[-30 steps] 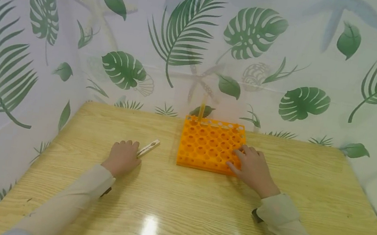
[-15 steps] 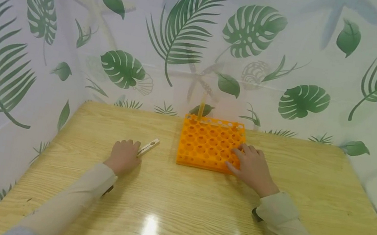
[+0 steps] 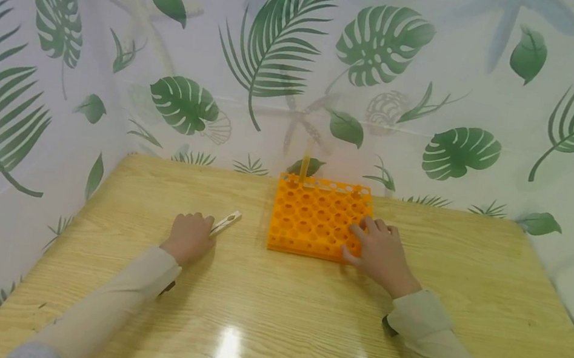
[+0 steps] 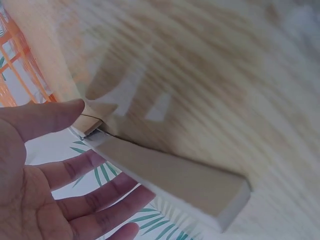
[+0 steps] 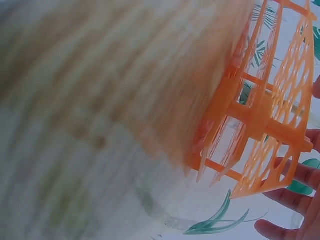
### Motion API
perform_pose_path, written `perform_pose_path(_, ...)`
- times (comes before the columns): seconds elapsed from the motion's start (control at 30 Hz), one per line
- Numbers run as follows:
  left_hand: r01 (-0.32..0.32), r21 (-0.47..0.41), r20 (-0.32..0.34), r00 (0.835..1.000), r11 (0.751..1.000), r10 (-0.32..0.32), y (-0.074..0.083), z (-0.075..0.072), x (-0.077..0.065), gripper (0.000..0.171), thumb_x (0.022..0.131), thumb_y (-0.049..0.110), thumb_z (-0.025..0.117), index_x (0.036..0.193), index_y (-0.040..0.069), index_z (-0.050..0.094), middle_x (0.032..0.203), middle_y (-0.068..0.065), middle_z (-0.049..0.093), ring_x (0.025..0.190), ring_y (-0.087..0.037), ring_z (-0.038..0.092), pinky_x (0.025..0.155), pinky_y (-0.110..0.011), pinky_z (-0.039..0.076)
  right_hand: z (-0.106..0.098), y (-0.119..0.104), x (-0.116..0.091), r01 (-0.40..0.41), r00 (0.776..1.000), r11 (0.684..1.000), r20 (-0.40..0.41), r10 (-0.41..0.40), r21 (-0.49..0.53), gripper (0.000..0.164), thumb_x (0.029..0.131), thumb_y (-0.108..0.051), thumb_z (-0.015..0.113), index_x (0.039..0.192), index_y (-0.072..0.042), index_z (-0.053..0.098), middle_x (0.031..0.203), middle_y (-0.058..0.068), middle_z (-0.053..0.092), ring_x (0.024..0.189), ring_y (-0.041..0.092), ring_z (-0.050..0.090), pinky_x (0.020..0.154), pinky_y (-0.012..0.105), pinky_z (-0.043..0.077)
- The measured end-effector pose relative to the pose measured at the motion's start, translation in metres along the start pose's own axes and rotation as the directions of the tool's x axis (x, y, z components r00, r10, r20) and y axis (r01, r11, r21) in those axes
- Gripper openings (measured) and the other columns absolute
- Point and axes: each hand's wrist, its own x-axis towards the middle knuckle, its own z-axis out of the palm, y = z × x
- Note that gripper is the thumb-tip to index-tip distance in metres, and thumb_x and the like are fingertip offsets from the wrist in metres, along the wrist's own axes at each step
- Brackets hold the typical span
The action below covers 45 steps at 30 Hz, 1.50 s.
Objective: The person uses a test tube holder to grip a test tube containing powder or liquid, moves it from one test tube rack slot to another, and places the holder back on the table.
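In the head view, my left hand [image 3: 190, 237] grips a wooden test tube clamp [image 3: 226, 224] near the table. The left wrist view has the thumb on one side of the clamp [image 4: 175, 175] and fingertips along its other edge. An orange test tube rack [image 3: 308, 222] stands right of it, with one yellowish test tube [image 3: 304, 166] upright in its back row. My right hand [image 3: 383, 254] holds the rack's right end, thumb at the front edge and fingers over the top. Seen from the right wrist, the fingers [image 5: 297, 172] lie along the rack's [image 5: 260, 125] perforated top plate.
The wooden table [image 3: 269, 305] reaches back to a white cloth wall [image 3: 366, 165] with green leaf prints. Similar cloth hangs at the left side. The rack stands near the table's back edge.
The view has shifted very slightly. Both hands, the clamp and the rack keep their places.
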Motion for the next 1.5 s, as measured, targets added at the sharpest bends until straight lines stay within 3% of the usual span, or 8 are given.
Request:
perform_pose_path(0.33,0.019,0.051,-0.019,1.000,0.999,-0.018,0.004,-0.002,0.001,0.017,0.090,0.020,0.061,0.092,0.003,0.058,0.077,-0.011,0.062,0.068,-0.024,0.059,0.063,-0.036,0.047,0.002,0.001,0.001,0.027,0.998,0.999,-0.054,-0.029,-0.030,0.041,0.078,-0.045,0.063,0.099,-0.010,0.064,0.092,0.012,0.056,0.081,0.031,0.055,0.070,0.050,0.048)
perform_pose_path(0.57,0.027,0.035,-0.016,1.000,0.999,-0.027,0.004,-0.001,0.003,0.010,0.091,0.015,0.059,0.090,0.004,0.060,0.076,-0.010,0.063,0.066,-0.022,0.059,0.063,-0.036,0.047,0.000,0.001,0.000,0.036,0.999,0.998,-0.038,-0.038,-0.042,0.044,0.077,-0.048,0.064,0.099,-0.010,0.063,0.091,0.013,0.055,0.081,0.032,0.055,0.071,0.050,0.049)
perform_pose_path(0.97,0.078,0.027,-0.020,0.997,0.997,-0.077,0.003,-0.003,0.004,0.014,0.090,0.016,0.062,0.088,0.001,0.060,0.073,-0.010,0.063,0.064,-0.022,0.059,0.065,-0.036,0.048,0.000,0.003,0.000,0.045,0.999,0.997,-0.016,-0.046,-0.063,0.048,0.076,-0.054,0.067,0.099,-0.011,0.062,0.091,0.011,0.055,0.081,0.031,0.055,0.073,0.051,0.049)
perform_pose_path(1.1,0.108,-0.003,-0.075,0.991,0.994,-0.108,0.002,-0.004,0.004,0.013,0.090,0.012,0.057,0.085,0.001,0.058,0.068,-0.010,0.061,0.059,-0.022,0.057,0.060,-0.034,0.047,0.001,0.003,-0.001,0.049,0.999,0.997,-0.018,-0.050,-0.067,0.049,0.076,-0.054,0.067,0.099,-0.011,0.062,0.091,0.011,0.055,0.081,0.031,0.055,0.073,0.051,0.049)
perform_pose_path(1.2,0.089,-0.010,-0.204,0.975,0.996,-0.090,0.001,-0.007,0.003,0.013,0.090,0.011,0.058,0.082,0.000,0.057,0.061,-0.009,0.059,0.052,-0.020,0.054,0.053,-0.033,0.046,0.002,0.003,-0.001,0.053,0.998,0.996,-0.030,-0.055,-0.066,0.049,0.075,-0.054,0.067,0.098,-0.011,0.062,0.090,0.011,0.055,0.080,0.031,0.055,0.073,0.051,0.049)
perform_pose_path(1.33,0.027,-0.001,-0.388,0.921,1.000,-0.025,0.002,-0.014,0.001,0.016,0.087,0.013,0.063,0.082,-0.001,0.057,0.054,-0.009,0.056,0.044,-0.018,0.050,0.043,-0.032,0.044,0.002,0.004,-0.001,0.051,0.998,0.997,-0.038,-0.054,-0.062,0.049,0.075,-0.054,0.068,0.098,-0.011,0.062,0.090,0.012,0.055,0.080,0.031,0.056,0.072,0.051,0.049)
perform_pose_path(1.4,0.000,-0.001,-0.443,0.897,1.000,0.000,0.003,-0.019,0.001,0.018,0.086,0.013,0.065,0.082,-0.001,0.056,0.053,-0.009,0.056,0.042,-0.018,0.050,0.041,-0.032,0.044,0.002,0.004,-0.001,0.050,0.998,0.997,-0.037,-0.052,-0.062,0.049,0.075,-0.054,0.068,0.098,-0.011,0.062,0.090,0.012,0.055,0.081,0.031,0.056,0.072,0.051,0.049)
perform_pose_path(1.5,-0.023,-0.027,-0.475,0.880,0.999,0.007,0.005,-0.026,0.000,0.016,0.086,0.012,0.064,0.081,-0.001,0.055,0.054,-0.009,0.056,0.042,-0.019,0.051,0.039,-0.033,0.043,0.003,0.004,-0.001,0.050,0.998,0.997,-0.036,-0.052,-0.063,0.049,0.075,-0.054,0.067,0.099,-0.011,0.062,0.090,0.012,0.055,0.081,0.031,0.056,0.072,0.051,0.049)
